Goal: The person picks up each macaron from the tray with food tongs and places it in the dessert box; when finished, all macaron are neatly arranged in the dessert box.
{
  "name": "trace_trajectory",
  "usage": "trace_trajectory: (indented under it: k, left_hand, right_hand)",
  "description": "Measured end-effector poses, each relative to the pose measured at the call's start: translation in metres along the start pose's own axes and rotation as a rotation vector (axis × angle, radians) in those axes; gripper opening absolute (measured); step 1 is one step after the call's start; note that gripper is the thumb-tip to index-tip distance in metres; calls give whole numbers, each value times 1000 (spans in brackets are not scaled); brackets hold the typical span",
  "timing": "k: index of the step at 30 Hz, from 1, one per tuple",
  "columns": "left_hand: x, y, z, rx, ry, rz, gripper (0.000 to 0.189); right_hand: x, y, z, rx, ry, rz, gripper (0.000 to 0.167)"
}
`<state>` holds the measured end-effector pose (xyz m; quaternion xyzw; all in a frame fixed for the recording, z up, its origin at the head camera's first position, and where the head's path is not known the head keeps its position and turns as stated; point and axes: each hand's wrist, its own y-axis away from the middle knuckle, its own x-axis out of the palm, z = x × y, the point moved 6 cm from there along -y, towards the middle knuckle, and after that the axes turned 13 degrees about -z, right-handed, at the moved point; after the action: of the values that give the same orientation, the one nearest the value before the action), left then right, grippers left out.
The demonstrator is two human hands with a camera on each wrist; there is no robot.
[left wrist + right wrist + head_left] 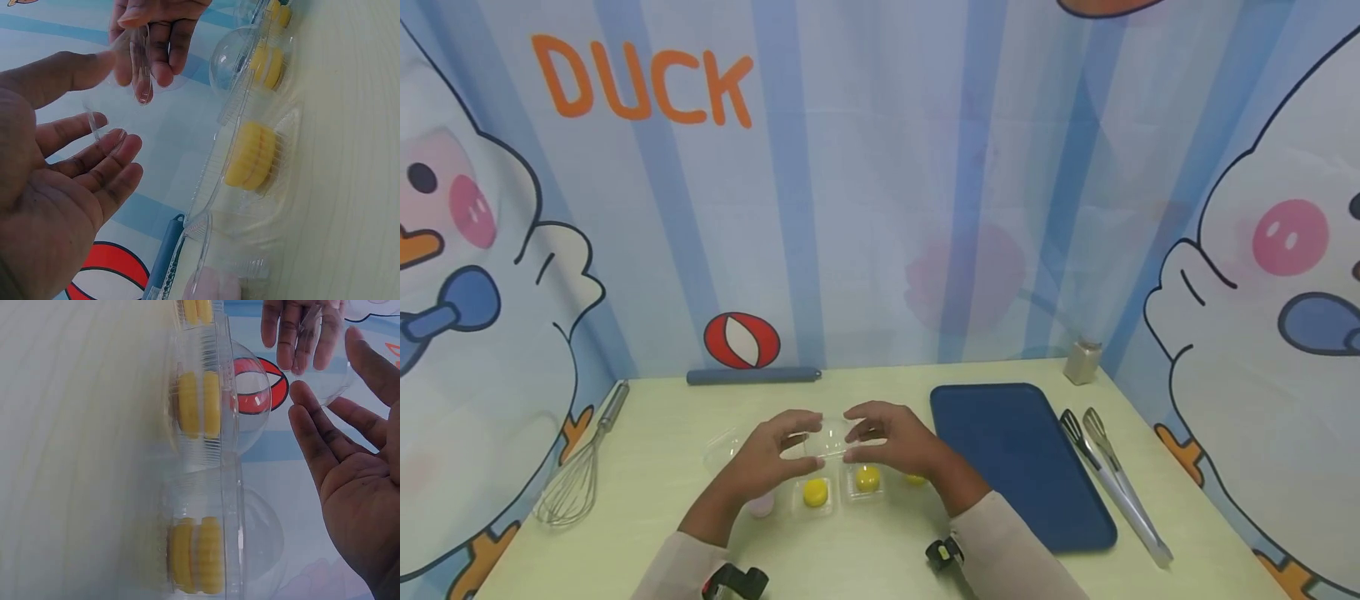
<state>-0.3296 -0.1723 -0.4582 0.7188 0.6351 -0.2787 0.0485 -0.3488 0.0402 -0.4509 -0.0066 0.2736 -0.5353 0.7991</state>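
Observation:
Between my left hand [758,457] and my right hand [901,437] is a clear plastic lid [831,439], raised above the table. Curved thumb and fingers of each hand hold it by opposite sides. Below it, a yellow macaron [816,492] sits in a clear plastic tray with no dome over it in the left wrist view. To its right, another yellow macaron [867,478] lies in a clear case with a domed lid [255,394]. A further yellow macaron [916,480] is partly hidden by my right hand. A pale pink macaron [762,504] is at the left, partly covered by my left wrist.
Another clear plastic piece [721,448] lies behind my left hand. A whisk [576,475] is at far left, a blue rolling pin [752,377] along the back. On the right are a blue tray [1022,467], metal tongs [1116,483] and a small metal-looking shaker [1082,362].

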Motion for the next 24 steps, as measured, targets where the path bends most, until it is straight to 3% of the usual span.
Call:
trace_trajectory:
  k: [7,14,21,24]
  left_hand:
    - [-1,5,-2,49,-18,28,63]
    - [0,15,7,7,-172,34,71]
    - [-5,23,8,39,-313,35,83]
    - [-6,27,8,63,-331,36,82]
  right_hand:
    - [8,-2,-1,9,115,77,77]
    - [16,-2,1,25,271,126,75]
    - [21,0,4,6,263,132,69]
    - [26,2,4,-3,278,141,68]
